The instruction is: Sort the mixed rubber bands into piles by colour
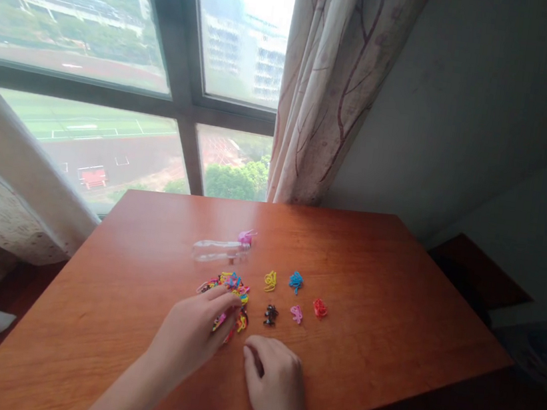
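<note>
A window (166,100) stands past the far edge of the wooden table (371,379). The person's left hand (197,321) reaches in over the table's left part, its fingers bent down onto the mixed heap; whether they grip a strand cannot be told. The right hand (278,372) rests nearer the near edge, fingers curled and thumb close to the forefinger; whether anything is held between them is hidden. The mixed heap (232,280) of small coloured loops lies left of the table's middle, partly covered by the left hand. Between it and the far edge lies a clear holder (217,246) with a pink end. Toward the right edge sit the blue heap (296,281), red heap (319,308), yellow heap (270,281), black heap (270,315) and pink heap (296,313), all apart, the red one nearest that edge.
</note>
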Action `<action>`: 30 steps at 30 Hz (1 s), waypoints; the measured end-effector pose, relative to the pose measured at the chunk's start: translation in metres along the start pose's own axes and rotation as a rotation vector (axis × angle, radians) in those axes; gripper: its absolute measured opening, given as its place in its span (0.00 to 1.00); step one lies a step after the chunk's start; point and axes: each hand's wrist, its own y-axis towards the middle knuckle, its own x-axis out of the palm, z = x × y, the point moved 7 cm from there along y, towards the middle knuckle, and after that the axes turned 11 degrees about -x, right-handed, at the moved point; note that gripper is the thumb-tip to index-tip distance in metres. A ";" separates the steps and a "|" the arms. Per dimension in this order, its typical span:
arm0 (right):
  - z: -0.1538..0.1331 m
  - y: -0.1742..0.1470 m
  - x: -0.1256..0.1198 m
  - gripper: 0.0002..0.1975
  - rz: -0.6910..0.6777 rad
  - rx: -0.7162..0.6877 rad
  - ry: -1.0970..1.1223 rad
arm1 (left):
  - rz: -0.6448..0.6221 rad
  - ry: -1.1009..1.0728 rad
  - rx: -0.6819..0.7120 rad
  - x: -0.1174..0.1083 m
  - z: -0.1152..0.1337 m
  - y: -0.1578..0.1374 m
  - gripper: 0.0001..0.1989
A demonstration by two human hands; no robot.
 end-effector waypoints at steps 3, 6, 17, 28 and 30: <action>0.002 -0.001 0.002 0.10 -0.011 0.009 -0.009 | 0.073 -0.112 -0.030 0.007 -0.017 -0.033 0.09; 0.005 -0.001 0.005 0.10 -0.024 0.038 -0.036 | 0.145 -0.166 -0.025 0.011 -0.027 -0.058 0.07; -0.002 0.018 0.015 0.08 -0.063 0.130 -0.190 | 0.066 -0.172 -0.095 0.024 -0.039 -0.066 0.07; -0.001 0.014 0.014 0.08 0.005 0.083 -0.025 | 0.052 -0.174 -0.109 0.026 -0.041 -0.065 0.07; -0.001 0.013 0.013 0.08 0.024 0.083 0.039 | 0.050 -0.172 -0.114 0.026 -0.041 -0.065 0.08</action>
